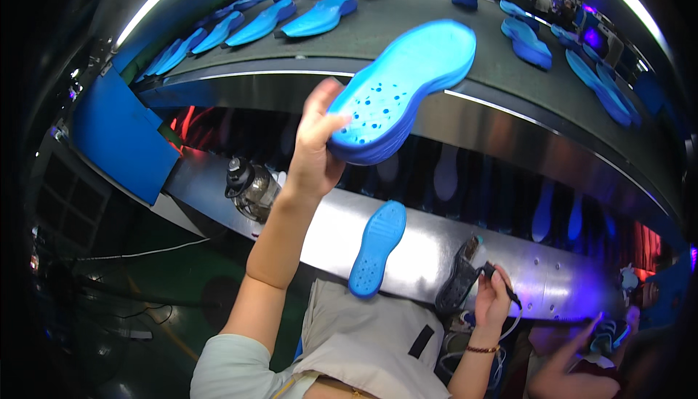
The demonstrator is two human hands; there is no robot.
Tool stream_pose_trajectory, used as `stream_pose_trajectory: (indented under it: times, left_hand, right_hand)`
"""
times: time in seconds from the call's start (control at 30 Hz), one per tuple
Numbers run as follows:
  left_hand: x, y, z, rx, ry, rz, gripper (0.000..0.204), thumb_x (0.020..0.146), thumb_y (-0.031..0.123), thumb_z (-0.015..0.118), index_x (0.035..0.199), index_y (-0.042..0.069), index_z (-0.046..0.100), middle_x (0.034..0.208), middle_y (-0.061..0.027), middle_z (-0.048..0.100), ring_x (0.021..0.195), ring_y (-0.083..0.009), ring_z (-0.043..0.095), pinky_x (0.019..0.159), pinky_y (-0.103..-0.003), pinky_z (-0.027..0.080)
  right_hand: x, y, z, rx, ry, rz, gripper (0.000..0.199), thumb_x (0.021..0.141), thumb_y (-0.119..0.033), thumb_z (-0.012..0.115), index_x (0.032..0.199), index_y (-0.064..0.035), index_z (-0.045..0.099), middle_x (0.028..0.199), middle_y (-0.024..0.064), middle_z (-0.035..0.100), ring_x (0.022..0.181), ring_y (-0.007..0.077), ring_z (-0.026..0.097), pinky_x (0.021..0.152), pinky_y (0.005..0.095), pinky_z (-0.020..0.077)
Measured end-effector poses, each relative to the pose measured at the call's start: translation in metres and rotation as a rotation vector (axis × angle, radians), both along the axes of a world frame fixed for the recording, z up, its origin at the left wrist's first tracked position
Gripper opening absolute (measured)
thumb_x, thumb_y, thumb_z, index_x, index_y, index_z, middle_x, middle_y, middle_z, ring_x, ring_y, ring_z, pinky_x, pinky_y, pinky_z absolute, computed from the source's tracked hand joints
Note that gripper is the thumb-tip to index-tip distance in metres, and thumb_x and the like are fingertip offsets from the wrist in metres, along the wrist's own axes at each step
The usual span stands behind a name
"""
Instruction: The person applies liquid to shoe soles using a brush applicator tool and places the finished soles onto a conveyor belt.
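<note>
A bright blue shoe sole (418,57) is gripped at its heel end by my left hand (318,137), thumb on the inner face and fingers beneath. It is held up in front of the belt's edge, tilted, with small dark holes showing in the heel. Low at the right, my right hand (495,300) is closed on a small black tool (488,271) with a thin cord or tube; its exact kind is not clear. Beside that hand lies a dark shoe-shaped piece (456,281) on the metal ledge. A second blue sole (377,248) rests on the ledge between my arms.
Several blue soles (320,15) lie along the dark conveyor belt (422,6), more of them (527,42) at its right. A clear jug with a black lid (251,189) stands on the metal ledge (331,232). Another person's arm (563,370) is at lower right.
</note>
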State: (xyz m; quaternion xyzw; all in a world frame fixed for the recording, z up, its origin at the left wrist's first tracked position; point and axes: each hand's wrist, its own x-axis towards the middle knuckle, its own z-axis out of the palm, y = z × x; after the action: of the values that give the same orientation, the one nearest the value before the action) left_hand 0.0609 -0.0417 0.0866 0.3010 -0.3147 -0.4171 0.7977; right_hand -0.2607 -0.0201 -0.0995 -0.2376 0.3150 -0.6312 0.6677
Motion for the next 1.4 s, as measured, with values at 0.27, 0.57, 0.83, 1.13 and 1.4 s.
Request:
stream_pose_trajectory:
  times: [0.27, 0.57, 0.83, 1.13, 1.4]
  left_hand:
    - [-0.023, 0.057, -0.164, 0.058, 0.416, -1.001, 0.074, 0.078, 0.043, 0.055, 0.131, 0.000, 0.026, 0.121, -0.0259, 0.044, 0.110, -0.0371, 0.047, 0.091, -0.047, 0.040]
    - [-0.085, 0.073, -0.181, 0.268, 0.643, -0.893, 0.099, 0.068, 0.081, 0.014, 0.131, 0.006, 0.030, 0.115, -0.0225, 0.049, 0.105, -0.0351, 0.050, 0.089, -0.047, 0.041]
    - [-0.101, 0.066, -0.190, 0.469, 0.535, -0.555, 0.089, 0.075, 0.075, 0.010, 0.129, 0.008, 0.033, 0.118, -0.0152, 0.048, 0.104, -0.0263, 0.051, 0.089, -0.041, 0.042]
    - [-0.045, 0.066, -0.195, 0.408, 0.405, -0.673, 0.092, 0.075, 0.075, 0.004, 0.128, 0.006, 0.034, 0.106, -0.0182, 0.052, 0.096, -0.0297, 0.054, 0.085, -0.045, 0.044]
    - [-0.081, 0.070, -0.158, 0.416, 0.573, -0.658, 0.088, 0.076, 0.074, 0.010, 0.133, 0.011, 0.029, 0.125, -0.0130, 0.043, 0.111, -0.0284, 0.046, 0.094, -0.044, 0.038]
  right_hand:
    - [0.005, 0.013, 0.026, -0.162, -0.028, 0.151, 0.021, 0.078, 0.000, 0.052, 0.099, 0.0035, 0.056, 0.100, 0.0181, 0.058, 0.096, 0.0266, 0.056, 0.087, 0.0346, 0.0446]
    - [0.073, -0.033, 0.025, -0.083, 0.166, 0.365, 0.020, 0.078, -0.001, 0.056, 0.097, 0.0026, 0.059, 0.097, 0.0147, 0.061, 0.086, 0.0188, 0.058, 0.078, 0.0273, 0.0445]
    - [0.121, -0.023, 0.047, -0.447, 0.928, 0.295, 0.016, 0.073, -0.006, 0.065, 0.088, 0.0006, 0.064, 0.082, 0.0098, 0.065, 0.076, 0.0144, 0.061, 0.070, 0.0248, 0.0471]
    - [0.074, 0.016, 0.062, -0.783, 0.925, 0.772, 0.013, 0.066, -0.005, 0.066, 0.079, -0.0019, 0.065, 0.079, 0.0124, 0.065, 0.074, 0.0227, 0.063, 0.071, 0.0304, 0.0493]
    - [0.090, -0.008, 0.081, -0.678, 0.764, 0.636, 0.020, 0.068, -0.001, 0.067, 0.088, 0.0007, 0.065, 0.086, 0.0118, 0.065, 0.079, 0.0158, 0.061, 0.074, 0.0264, 0.0479]
